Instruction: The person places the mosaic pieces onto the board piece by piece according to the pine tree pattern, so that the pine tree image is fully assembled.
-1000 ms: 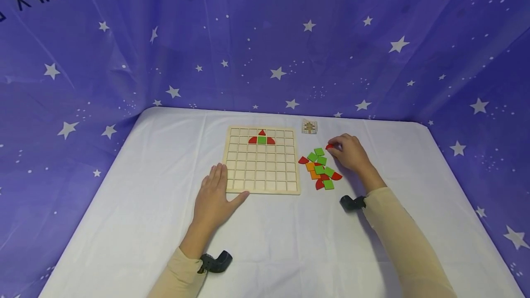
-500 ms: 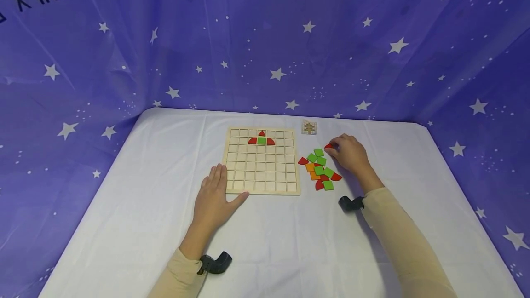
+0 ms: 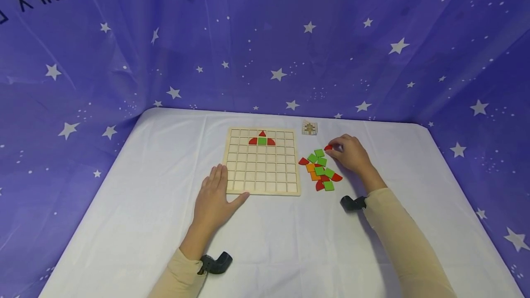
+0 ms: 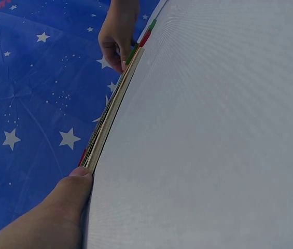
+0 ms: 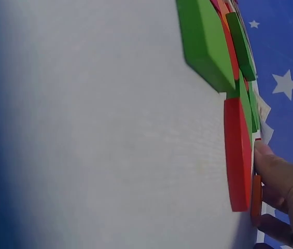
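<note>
Board (image 3: 261, 176) on table (image 3: 281, 243); far cells hold red triangle (image 3: 262, 134), green square (image 3: 262, 141), two red quarters (image 3: 253, 141). Left hand (image 3: 213, 201), fingers straight, straddles its near-left corner. Right hand (image 3: 351, 153) pinches one red piece (image 3: 328, 147) at its fingertips, beside loose pile (image 3: 319, 170) right of board.

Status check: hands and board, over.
Left hand touching grid board. Right hand pinching red piece. Four pieces on board; loose pieces between board and right hand.

The bench (image 3: 124, 197) (white on top) is being occupied by a gridded board (image 3: 261, 165), loose coloured pieces (image 3: 319, 171) and a patterned card (image 3: 309, 128).
</note>
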{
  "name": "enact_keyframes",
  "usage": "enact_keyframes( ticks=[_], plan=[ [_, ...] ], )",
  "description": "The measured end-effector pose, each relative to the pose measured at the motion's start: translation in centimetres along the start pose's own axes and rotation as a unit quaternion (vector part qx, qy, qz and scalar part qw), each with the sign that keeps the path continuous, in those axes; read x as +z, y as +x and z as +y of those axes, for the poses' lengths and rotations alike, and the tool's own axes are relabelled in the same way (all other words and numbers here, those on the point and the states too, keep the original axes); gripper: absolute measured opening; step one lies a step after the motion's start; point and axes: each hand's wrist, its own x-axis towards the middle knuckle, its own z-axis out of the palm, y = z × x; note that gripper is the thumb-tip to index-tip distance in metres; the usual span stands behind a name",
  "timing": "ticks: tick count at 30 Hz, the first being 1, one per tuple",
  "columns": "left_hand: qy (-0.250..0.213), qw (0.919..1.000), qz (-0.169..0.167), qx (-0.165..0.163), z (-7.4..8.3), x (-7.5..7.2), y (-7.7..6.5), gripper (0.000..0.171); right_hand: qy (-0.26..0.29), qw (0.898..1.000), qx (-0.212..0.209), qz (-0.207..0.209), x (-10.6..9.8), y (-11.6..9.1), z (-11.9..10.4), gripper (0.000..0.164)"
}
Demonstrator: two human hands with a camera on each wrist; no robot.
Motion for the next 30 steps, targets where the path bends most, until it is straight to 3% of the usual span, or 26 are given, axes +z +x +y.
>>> enact_keyframes(
  ticks=[6,12,19,30],
  plan=[
    [0.001,1.0,-0.002,0.0,0.0,-0.1,0.1,0.107,-0.043,0.999,-0.007,-0.012,-0.1,0.1,-0.4,0.039],
    [0.001,1.0,-0.003,0.0,0.0,-0.1,0.1,0.106,-0.05,0.999,-0.017,0.001,0.1,0.4,-1.7,0.042],
    [0.001,1.0,-0.001,0.002,0.1,-0.2,0.1,0.106,-0.056,0.996,-0.068,0.007,0.7,1.5,-5.7,0.042],
    [0.006,1.0,0.0,0.002,0.1,-0.2,0.0,0.106,-0.093,0.981,-0.169,-0.02,3.4,2.7,-13.2,0.04]
  ],
)
